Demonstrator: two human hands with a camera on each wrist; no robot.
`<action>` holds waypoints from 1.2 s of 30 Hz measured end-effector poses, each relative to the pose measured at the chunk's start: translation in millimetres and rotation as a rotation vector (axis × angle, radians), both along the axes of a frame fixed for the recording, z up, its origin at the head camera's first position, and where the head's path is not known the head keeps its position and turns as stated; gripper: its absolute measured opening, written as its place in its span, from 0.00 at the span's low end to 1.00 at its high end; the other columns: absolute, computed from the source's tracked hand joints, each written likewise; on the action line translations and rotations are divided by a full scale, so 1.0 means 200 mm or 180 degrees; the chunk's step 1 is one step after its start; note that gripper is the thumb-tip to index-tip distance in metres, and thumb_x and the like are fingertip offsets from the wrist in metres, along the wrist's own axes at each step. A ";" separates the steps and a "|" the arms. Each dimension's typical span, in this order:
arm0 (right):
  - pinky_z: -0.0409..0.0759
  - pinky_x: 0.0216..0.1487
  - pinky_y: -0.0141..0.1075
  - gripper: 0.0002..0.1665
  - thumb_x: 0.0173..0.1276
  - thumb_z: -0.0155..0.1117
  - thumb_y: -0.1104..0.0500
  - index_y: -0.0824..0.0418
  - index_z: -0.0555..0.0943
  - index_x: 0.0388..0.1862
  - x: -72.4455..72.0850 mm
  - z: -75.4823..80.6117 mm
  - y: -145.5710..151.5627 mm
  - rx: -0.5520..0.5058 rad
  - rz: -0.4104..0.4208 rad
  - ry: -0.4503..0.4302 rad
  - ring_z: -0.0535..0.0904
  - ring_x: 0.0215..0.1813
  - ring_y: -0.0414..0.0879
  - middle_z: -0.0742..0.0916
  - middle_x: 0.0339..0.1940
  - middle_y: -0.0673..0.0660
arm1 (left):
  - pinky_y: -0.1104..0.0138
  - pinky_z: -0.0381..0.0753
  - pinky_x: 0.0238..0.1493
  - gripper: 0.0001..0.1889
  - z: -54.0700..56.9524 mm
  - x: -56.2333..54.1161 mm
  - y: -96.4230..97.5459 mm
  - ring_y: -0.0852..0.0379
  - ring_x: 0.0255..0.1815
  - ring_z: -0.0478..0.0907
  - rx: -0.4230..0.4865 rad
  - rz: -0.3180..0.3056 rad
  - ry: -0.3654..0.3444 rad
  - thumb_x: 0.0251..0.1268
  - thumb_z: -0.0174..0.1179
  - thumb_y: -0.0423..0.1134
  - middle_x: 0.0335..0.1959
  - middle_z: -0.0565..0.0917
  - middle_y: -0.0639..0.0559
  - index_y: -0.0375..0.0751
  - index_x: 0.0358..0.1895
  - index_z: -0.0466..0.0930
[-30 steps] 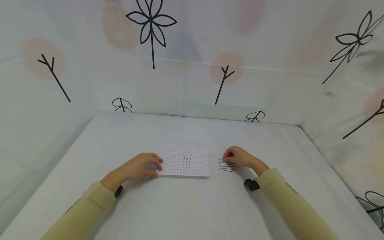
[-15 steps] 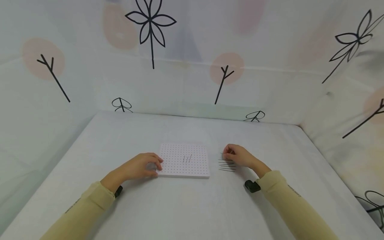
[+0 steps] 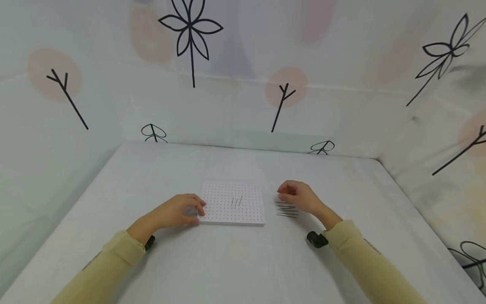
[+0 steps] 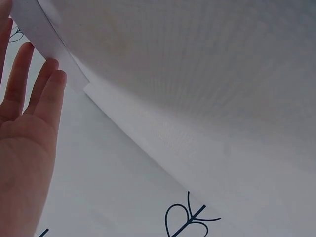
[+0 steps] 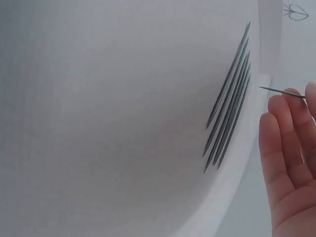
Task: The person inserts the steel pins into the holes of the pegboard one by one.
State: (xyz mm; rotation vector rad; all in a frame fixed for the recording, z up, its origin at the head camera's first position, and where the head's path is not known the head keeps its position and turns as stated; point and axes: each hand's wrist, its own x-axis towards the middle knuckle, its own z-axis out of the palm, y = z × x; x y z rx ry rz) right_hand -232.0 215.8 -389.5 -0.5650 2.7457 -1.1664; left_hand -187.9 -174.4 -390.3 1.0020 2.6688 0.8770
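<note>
A white pegboard (image 3: 220, 211) with rows of small holes lies on the table, and 3 thin dark needles (image 3: 236, 202) stand in it near the middle. My left hand (image 3: 168, 211) rests at the board's left edge, fingertips over the rim and thumb by the near corner. Right of the board, my right hand (image 3: 301, 198) is above several loose needles (image 5: 229, 98). Between thumb and fingers it pinches one needle (image 5: 281, 92), whose pointed end sticks out in the right wrist view. In the head view that needle is mostly hidden by the fingers.
The white-covered table (image 3: 243, 261) runs back to a white cloth backdrop (image 3: 235, 105) printed with flowers and twigs. Cloth walls also rise at both sides. A black wrist camera (image 3: 317, 239) hangs below the right sleeve.
My right hand has picked a needle up from the loose row, lifted it and shifted slightly back and to the left. My left hand and the board have stayed put.
</note>
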 end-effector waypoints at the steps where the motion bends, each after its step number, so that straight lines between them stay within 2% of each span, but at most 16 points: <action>1: 0.78 0.42 0.40 0.07 0.63 0.65 0.60 0.61 0.80 0.39 0.00 0.00 0.00 -0.0042 0.0013 0.0009 0.79 0.39 0.46 0.83 0.34 0.51 | 0.52 0.68 0.58 0.09 0.00 0.00 0.00 0.48 0.56 0.72 -0.0001 0.0002 0.0001 0.51 0.69 0.34 0.50 0.78 0.52 0.52 0.33 0.81; 14: 0.79 0.36 0.34 0.08 0.59 0.68 0.60 0.62 0.79 0.33 0.05 0.00 -0.08 -0.0497 0.0071 -0.0062 0.81 0.33 0.47 0.84 0.29 0.53 | 0.52 0.68 0.58 0.09 0.00 0.01 0.00 0.49 0.56 0.72 0.0045 0.0007 -0.0059 0.51 0.68 0.33 0.50 0.79 0.52 0.51 0.33 0.81; 36: 0.79 0.33 0.35 0.07 0.57 0.70 0.63 0.60 0.79 0.29 0.11 0.04 -0.24 -0.0632 0.0174 0.0009 0.80 0.31 0.45 0.84 0.28 0.51 | 0.53 0.68 0.59 0.09 0.00 0.01 0.00 0.49 0.57 0.72 0.0016 0.0045 -0.0086 0.51 0.68 0.34 0.51 0.78 0.53 0.52 0.34 0.81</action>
